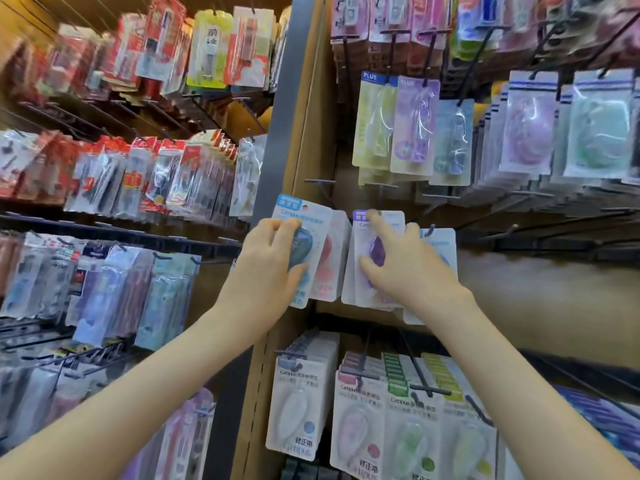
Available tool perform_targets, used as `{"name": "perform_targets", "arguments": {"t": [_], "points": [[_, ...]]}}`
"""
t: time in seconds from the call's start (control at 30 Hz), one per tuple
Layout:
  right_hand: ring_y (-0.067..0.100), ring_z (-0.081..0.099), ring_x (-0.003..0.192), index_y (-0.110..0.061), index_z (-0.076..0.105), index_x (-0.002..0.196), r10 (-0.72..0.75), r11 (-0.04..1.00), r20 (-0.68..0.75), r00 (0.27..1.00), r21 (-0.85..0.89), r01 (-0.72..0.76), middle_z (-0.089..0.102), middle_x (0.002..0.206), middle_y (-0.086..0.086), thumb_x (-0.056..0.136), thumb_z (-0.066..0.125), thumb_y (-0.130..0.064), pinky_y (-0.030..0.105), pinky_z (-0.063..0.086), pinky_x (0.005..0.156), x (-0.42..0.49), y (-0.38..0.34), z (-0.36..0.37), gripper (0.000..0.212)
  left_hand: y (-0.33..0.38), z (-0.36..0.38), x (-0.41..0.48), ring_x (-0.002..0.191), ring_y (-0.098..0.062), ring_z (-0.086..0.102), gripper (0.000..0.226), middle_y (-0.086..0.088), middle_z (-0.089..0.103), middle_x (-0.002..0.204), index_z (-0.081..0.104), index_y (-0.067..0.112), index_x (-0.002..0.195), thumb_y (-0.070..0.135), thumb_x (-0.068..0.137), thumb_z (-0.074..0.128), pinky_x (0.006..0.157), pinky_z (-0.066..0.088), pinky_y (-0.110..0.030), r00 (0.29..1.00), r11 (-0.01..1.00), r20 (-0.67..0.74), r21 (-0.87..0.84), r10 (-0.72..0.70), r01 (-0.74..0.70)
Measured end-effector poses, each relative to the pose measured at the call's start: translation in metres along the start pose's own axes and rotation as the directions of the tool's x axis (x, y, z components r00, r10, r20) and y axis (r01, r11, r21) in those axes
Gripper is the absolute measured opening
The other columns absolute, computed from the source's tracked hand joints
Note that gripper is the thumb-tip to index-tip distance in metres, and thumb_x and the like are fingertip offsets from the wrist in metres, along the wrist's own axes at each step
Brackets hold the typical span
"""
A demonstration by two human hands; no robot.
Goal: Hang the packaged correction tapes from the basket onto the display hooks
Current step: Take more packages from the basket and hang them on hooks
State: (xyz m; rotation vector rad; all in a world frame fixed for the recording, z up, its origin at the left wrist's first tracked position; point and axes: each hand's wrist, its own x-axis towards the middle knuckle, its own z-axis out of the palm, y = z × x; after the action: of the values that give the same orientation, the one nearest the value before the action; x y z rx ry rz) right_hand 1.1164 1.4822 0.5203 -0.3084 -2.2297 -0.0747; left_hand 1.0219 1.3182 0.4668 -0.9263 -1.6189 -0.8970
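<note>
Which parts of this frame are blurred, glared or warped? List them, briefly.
Head view: motion blur smears the red packs at left; the left hand on the blue pack and the right hand on the purple pack look sharper; glare streaks the clear packs upper right; the wide lens bends the grey post; warm light overall.

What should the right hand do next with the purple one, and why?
Probably slide the purple pack back along its hook. The right hand holds it level with the hanging row, index fingertip at its top edge, where the hook hole would be; the finger hides whether the pack is on the hook yet. The left hand grips a blue pack beside it.
</note>
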Motion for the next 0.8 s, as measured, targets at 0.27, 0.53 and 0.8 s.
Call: {"name": "perform_targets", "arguments": {"t": [0.27, 0.53, 0.8], "points": [[0.037, 0.045, 0.123, -0.033, 0.006, 0.153, 0.077, 0.995, 0.096, 0.992, -0.066, -0.071, 0.013, 0.151, 0.016, 0.097, 0.041, -0.052, 0.041, 0.043, 0.089, 0.013, -0.003, 0.010, 0.069, 0.003, 0.009, 0.008, 0.109, -0.007, 0.042, 0.055, -0.002, 0.044, 0.128, 0.045, 0.018, 0.135, 0.021, 0.086, 0.069, 0.077, 0.039, -0.003, 0.993, 0.988, -0.063, -0.130, -0.097, 0.088], [0.021, 0.055, 0.108, -0.037, 0.037, 0.143, -0.038, 0.935, -0.022, 0.999, 0.351, 0.043, 0.059, 0.115, 0.002, 0.097, 0.036, -0.054, 0.036, 0.045, 0.090, -0.020, 0.009, -0.014, 0.048, 0.031, 0.020, -0.002, 0.097, 0.011, 0.035, 0.056, 0.006, 0.046, 0.115, 0.052, 0.012, 0.128, 0.014, 0.078, 0.077, 0.084, 0.023, 0.009, 0.991, 0.961, -0.134, -0.274, 0.000, -0.037], [0.013, 0.068, 0.087, -0.022, 0.062, 0.109, 0.079, 0.578, -0.018, 0.997, 0.815, -0.031, 0.071, 0.100, -0.001, 0.094, 0.055, -0.040, 0.036, 0.056, 0.076, -0.040, 0.024, -0.013, 0.025, 0.069, 0.058, 0.000, 0.107, 0.009, 0.036, 0.057, 0.006, 0.049, 0.116, 0.052, 0.011, 0.129, 0.012, 0.077, 0.077, 0.093, 0.023, 0.005, 0.990, 0.909, -0.091, -0.395, 0.104, -0.132]]}}
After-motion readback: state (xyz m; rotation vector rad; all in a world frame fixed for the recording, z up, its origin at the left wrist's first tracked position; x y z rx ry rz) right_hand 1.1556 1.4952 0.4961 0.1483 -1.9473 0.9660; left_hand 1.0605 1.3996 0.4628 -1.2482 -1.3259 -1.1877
